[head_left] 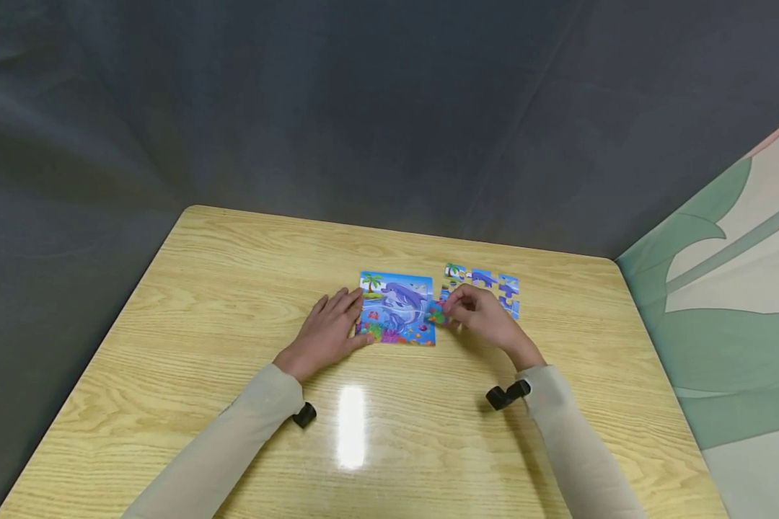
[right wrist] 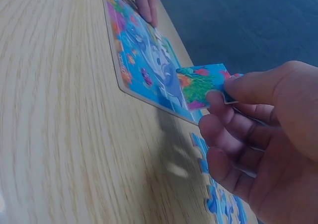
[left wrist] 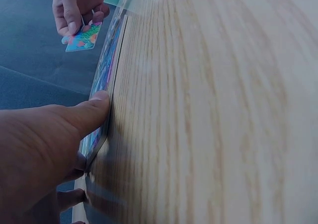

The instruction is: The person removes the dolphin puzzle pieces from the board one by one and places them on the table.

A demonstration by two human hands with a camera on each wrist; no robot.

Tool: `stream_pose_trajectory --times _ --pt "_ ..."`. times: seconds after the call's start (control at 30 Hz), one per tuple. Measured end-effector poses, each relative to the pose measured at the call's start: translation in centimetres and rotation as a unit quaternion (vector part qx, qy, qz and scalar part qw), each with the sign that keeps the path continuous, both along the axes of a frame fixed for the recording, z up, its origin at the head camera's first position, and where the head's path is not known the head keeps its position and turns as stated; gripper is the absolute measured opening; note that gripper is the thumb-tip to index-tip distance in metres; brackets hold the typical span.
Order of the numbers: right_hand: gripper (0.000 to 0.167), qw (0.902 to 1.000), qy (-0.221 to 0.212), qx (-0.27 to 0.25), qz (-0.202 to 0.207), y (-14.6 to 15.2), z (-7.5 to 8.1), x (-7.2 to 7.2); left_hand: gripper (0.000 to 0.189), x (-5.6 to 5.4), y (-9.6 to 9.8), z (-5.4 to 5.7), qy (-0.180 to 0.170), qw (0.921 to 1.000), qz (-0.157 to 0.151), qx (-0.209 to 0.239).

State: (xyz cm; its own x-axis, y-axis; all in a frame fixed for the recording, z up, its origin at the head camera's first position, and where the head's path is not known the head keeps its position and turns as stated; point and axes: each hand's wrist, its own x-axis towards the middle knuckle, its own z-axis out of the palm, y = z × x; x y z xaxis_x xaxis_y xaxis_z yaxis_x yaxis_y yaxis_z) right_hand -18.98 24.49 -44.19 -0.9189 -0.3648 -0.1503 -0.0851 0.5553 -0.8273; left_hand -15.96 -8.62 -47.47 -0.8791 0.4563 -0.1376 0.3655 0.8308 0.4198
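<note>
A dolphin picture board (head_left: pixel 397 303) lies flat on the wooden table. My left hand (head_left: pixel 327 328) rests at its left side with fingers spread, the thumb on the lower left corner. In the left wrist view that thumb (left wrist: pixel 94 110) presses on the board's edge. My right hand (head_left: pixel 483 317) pinches a puzzle piece (right wrist: pixel 201 85) between thumb and fingers, raised near the board's right edge. Green, orange and red coral shows on this piece. Several other puzzle pieces (head_left: pixel 510 286) lie to the right of the board, partly hidden behind my right hand.
The wooden table (head_left: pixel 234 274) ends at a dark curtain (head_left: pixel 363 108) along the back and left. A green and white patterned cloth (head_left: pixel 740 303) hangs at the right. Light glares off the tabletop in front of the board.
</note>
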Motion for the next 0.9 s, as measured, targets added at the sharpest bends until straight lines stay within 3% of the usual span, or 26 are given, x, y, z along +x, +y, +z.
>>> stream_pose_trajectory --times 0.9 --pt "0.008 0.9958 0.038 0.079 -0.026 2.3 -1.2 0.5 0.087 0.1 0.1 0.4 0.002 1.0000 -0.001 0.001"
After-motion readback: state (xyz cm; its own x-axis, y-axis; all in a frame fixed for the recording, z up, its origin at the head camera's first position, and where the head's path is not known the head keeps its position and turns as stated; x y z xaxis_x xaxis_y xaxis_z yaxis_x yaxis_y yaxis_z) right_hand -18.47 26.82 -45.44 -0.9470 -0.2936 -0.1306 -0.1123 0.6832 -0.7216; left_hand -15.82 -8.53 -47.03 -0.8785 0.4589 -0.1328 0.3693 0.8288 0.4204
